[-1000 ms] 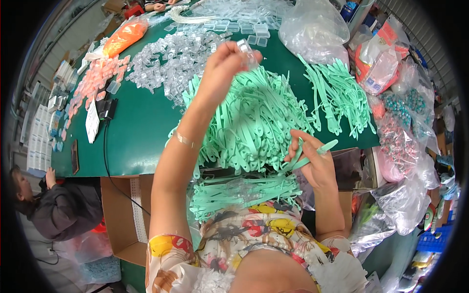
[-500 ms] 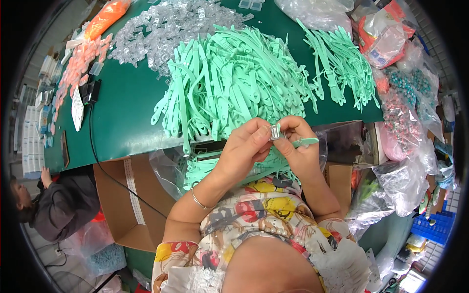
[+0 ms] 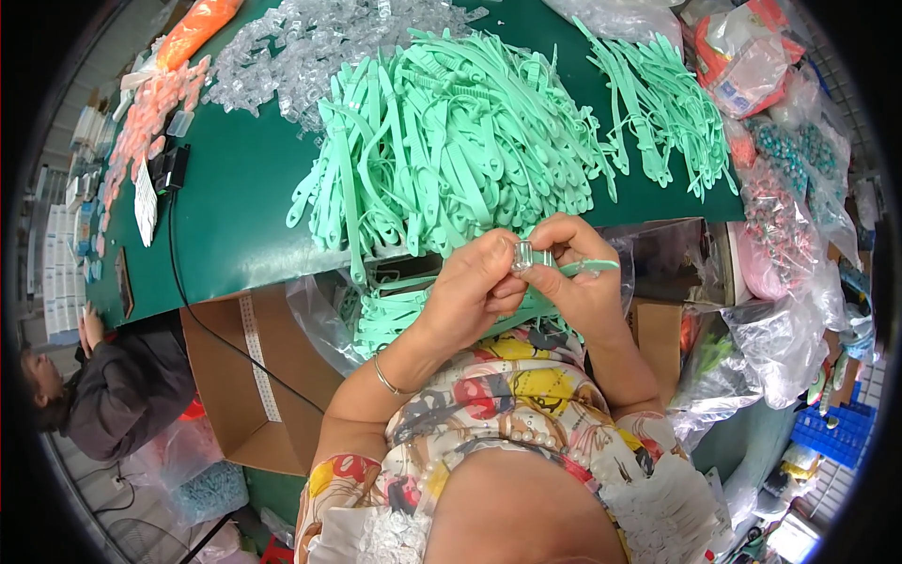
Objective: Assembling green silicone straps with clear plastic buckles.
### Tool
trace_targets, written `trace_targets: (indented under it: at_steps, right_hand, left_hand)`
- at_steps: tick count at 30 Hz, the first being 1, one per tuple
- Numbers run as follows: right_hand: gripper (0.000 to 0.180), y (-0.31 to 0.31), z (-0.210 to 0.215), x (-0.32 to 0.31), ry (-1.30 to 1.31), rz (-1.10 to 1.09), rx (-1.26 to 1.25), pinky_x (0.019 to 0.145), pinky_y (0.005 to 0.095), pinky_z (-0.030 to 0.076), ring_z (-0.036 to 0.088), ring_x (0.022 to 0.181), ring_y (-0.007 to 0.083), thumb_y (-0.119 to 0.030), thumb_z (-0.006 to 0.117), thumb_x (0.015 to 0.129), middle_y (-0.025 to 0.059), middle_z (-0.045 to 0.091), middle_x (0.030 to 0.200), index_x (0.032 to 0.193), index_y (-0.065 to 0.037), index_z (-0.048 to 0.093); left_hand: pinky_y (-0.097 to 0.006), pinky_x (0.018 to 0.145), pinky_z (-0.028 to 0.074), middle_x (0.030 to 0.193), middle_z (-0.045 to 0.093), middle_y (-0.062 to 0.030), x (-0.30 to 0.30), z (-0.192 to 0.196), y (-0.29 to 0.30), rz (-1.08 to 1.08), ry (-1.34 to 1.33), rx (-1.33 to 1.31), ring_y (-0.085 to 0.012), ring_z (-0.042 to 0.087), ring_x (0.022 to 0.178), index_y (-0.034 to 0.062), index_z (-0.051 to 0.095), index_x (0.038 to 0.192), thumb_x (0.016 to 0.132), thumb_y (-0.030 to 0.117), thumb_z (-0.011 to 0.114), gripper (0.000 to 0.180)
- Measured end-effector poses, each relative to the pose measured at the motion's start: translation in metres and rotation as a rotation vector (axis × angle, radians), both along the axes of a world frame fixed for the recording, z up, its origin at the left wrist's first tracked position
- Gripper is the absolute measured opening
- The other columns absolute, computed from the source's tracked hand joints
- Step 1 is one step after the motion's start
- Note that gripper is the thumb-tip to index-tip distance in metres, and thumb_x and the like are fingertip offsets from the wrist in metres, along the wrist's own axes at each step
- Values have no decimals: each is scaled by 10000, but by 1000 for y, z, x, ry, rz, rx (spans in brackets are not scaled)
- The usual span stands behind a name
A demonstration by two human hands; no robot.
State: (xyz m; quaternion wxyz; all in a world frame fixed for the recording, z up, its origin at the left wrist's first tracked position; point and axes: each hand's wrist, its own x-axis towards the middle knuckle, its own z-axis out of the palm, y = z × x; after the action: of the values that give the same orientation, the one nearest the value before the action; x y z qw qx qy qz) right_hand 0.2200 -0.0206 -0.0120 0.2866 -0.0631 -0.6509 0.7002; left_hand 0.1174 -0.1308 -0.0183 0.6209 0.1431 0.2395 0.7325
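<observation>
My left hand (image 3: 474, 287) and my right hand (image 3: 578, 273) meet close to my chest, just below the edge of the green table (image 3: 235, 216). Between their fingertips sits a small clear plastic clip (image 3: 528, 256). My right hand also grips a mint-green plastic strap (image 3: 590, 268), whose end sticks out to the right. A big heap of the same green straps (image 3: 451, 141) lies on the table right above my hands. Beyond it at the far left is a pile of clear plastic clips (image 3: 301, 47).
A clear bag of finished green straps (image 3: 395, 305) hangs in an open cardboard box (image 3: 240, 395) below the table edge. More straps (image 3: 662, 103) lie at the right, beside bags of beads (image 3: 785, 207). Orange pieces (image 3: 141, 132) line the left. Another person (image 3: 103, 385) sits lower left.
My left hand came back from the clear clips at the far side of the table with one clip and joined my right hand at the strap near my chest.
</observation>
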Motion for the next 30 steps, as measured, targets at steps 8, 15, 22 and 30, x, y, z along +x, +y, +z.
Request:
trace_targets:
  at_steps: [8, 15, 22, 30]
  right_hand:
    - [160, -3, 4, 0, -82, -211, 621, 668, 262, 410, 481, 781, 151, 28, 595, 757, 101, 477, 989, 880, -42, 521]
    - [105, 2, -10, 4, 208, 199, -18, 758, 278, 366, 442, 857, 155, -138, 481, 881, 104, 441, 1055, 875, -41, 520]
    - [192, -5, -8, 4, -92, 167, -117, 720, 245, 385, 451, 811, 113, -206, 479, 893, 88, 475, 968, 920, -18, 510]
    - [238, -11, -17, 0, -63, 221, 0, 662, 241, 430, 513, 738, 110, -1, 624, 768, 75, 502, 907, 975, 22, 508]
  left_hand:
    - [-179, 491, 275, 665, 460, 36, -3, 11, -9, 284, 859, -179, -22, 349, 571, 33, 516, 910, 882, 172, 501, 142]
    - [-217, 580, 401, 750, 556, -45, -15, 13, -23, 147, 853, -145, -65, 478, 673, -29, 543, 889, 865, 144, 523, 176]
    - [-216, 588, 407, 797, 550, -29, -14, 21, -27, 159, 831, -132, -84, 493, 672, 18, 527, 960, 878, 115, 476, 136]
    - [-212, 582, 392, 755, 535, -34, -16, 10, -28, 13, 136, -60, -84, 480, 648, 38, 483, 840, 875, 159, 472, 127]
